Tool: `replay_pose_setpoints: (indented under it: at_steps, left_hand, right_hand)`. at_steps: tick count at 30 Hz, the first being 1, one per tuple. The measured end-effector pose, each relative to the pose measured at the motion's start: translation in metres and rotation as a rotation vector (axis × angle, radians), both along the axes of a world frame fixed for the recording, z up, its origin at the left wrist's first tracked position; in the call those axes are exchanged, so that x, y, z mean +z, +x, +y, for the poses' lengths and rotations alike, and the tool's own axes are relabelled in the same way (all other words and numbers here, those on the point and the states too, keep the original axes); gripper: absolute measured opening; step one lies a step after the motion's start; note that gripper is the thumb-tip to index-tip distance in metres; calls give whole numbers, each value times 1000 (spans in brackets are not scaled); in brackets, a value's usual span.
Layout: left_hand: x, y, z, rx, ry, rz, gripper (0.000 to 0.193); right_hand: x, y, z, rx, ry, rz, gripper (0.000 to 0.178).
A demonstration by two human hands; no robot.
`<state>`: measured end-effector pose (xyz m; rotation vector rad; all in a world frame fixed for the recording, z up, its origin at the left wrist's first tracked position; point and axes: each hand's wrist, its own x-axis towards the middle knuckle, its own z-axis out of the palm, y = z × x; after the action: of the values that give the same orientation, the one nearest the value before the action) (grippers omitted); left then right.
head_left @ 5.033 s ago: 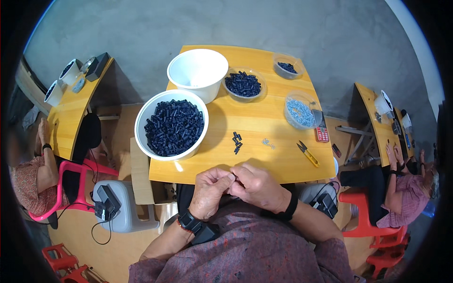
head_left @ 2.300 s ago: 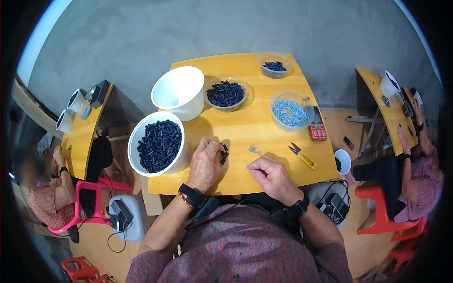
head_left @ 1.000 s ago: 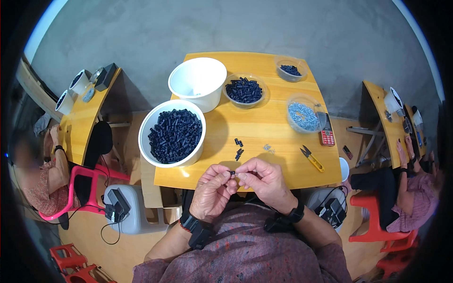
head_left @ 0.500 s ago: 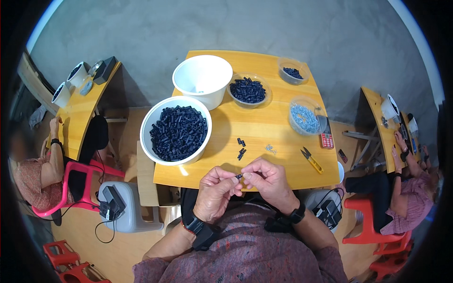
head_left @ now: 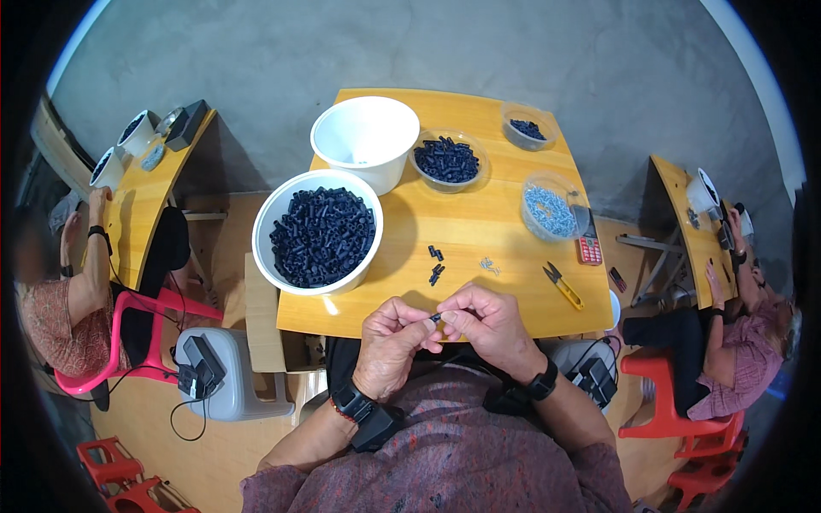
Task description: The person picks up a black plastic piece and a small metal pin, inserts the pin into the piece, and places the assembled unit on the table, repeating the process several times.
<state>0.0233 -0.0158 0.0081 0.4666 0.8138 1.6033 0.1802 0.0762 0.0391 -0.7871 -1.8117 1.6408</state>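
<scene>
At the table's near edge, my left hand (head_left: 389, 346) and my right hand (head_left: 489, 332) meet fingertip to fingertip. Both pinch a small black cylindrical part (head_left: 436, 317), mostly hidden by the fingers. Just beyond lie several loose black parts (head_left: 436, 272) and a small scatter of thin silvery pieces (head_left: 489, 266). To the left stands a white bucket (head_left: 263, 231) heaped with short black tubular parts. Yellow-handled thread snips (head_left: 564, 286) rest to the right with their blades apart.
Behind the full bucket is a second white bucket (head_left: 363, 128), nearly bare inside. Clear tubs hold black parts (head_left: 446, 161), silvery pieces (head_left: 550, 210) and more black parts (head_left: 528, 129). A red phone (head_left: 590, 248) lies by the right edge. Co-workers sit at tables left (head_left: 73, 316) and right (head_left: 744, 350).
My hands keep the same pinch on the black part with hardly any movement. The left co-worker's hands have shifted, one now raised toward a bucket; the right co-worker's hands have moved slightly.
</scene>
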Motion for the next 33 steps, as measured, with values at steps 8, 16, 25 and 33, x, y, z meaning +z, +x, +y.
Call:
replay_pose_setpoints:
  at_steps: [8,16,25,33]
  left_hand:
    - [0,2,0,19,16,125,9]
    - [0,0,-2,-40,14,-83,8]
    - [-1,-2,-1,-34,28,-132,9]
    - [-9,-2,-3,-24,28,-135,9]
  right_hand:
    - [3,-1,0,34,73,-12,10]
    - [8,6,1,88,-28,41,14]
    - [4,0,-1,37,39,7,7]
    - [9,-2,-1,81,387,-39,3]
